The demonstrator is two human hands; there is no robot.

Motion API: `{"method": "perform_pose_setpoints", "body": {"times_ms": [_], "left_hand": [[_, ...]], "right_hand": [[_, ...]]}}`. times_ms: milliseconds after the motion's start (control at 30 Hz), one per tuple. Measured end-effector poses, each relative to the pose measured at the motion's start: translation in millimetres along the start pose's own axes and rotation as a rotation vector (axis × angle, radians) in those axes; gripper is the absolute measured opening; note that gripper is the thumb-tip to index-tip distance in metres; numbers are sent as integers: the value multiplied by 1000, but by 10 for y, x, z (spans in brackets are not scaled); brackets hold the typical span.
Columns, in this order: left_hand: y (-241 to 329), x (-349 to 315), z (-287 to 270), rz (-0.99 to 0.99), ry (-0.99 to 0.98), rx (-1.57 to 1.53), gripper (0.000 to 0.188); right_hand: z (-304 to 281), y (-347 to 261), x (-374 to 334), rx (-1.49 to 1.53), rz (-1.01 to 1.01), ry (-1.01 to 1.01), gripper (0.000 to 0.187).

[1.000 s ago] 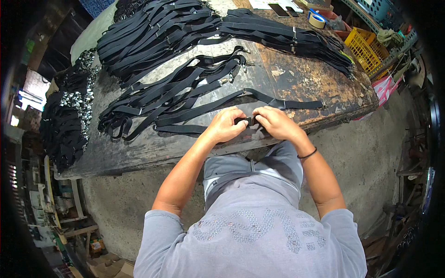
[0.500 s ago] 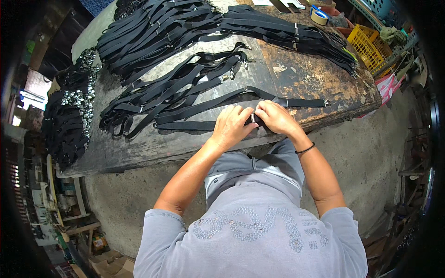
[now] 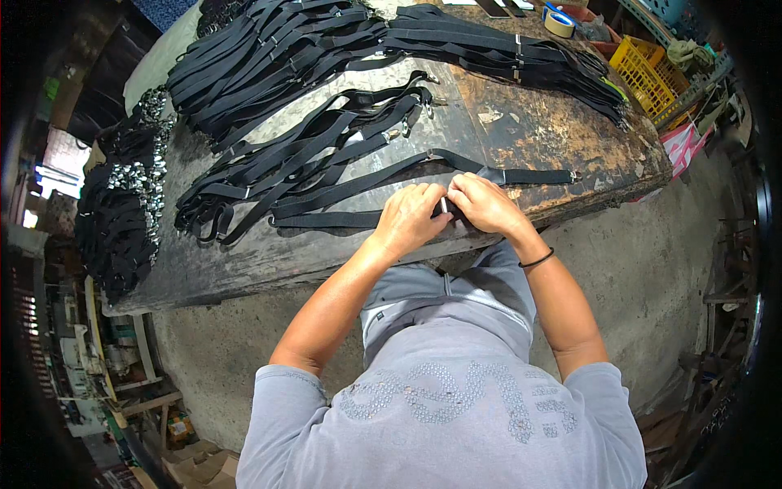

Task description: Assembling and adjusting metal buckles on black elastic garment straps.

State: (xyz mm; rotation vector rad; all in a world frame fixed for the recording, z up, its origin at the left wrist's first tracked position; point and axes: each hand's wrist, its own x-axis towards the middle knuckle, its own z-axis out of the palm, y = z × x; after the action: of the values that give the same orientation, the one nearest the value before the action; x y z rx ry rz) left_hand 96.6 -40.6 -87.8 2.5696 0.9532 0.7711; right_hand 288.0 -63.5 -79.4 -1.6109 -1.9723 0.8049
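My left hand (image 3: 410, 218) and my right hand (image 3: 484, 204) meet at the near edge of a worn wooden table (image 3: 538, 130). Both pinch the same black strap (image 3: 342, 189), with a small metal piece showing between the fingertips. That strap runs left across the table and also right to a metal clip (image 3: 575, 175). A black band circles my right wrist (image 3: 536, 260).
A loose bunch of black straps with metal clips (image 3: 326, 143) lies just beyond my hands. Bigger heaps of straps (image 3: 269, 57) cover the far side, and another pile (image 3: 122, 212) sits at the left end. A yellow crate (image 3: 643, 73) and a tape roll (image 3: 559, 22) stand far right.
My hands stay together on the strap and work it slightly; the view has shifted a little, so the table appears lower in the picture.
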Motion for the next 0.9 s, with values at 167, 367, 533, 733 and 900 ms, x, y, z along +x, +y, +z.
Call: {"method": "perform_pose_setpoints", "body": {"times_ms": [167,367,533,733,900], "left_hand": [[63,27,6,-105,-74,-34,36],[121,66,34,-211,-89,-21,32],[76,52,-28,-136,-104,-73,35],[35,31,-66,-84,-114,-109,37],[29,19,-86,-67,-115,-127,39]], "right_hand": [[37,33,5,-19,16,11,26],[36,24,-2,-36,28,-10,25],[23,29,-19,-11,5,0,26],[33,79,-13,24,-38,13,27],[3,81,-5,50,-34,-4,28]]}}
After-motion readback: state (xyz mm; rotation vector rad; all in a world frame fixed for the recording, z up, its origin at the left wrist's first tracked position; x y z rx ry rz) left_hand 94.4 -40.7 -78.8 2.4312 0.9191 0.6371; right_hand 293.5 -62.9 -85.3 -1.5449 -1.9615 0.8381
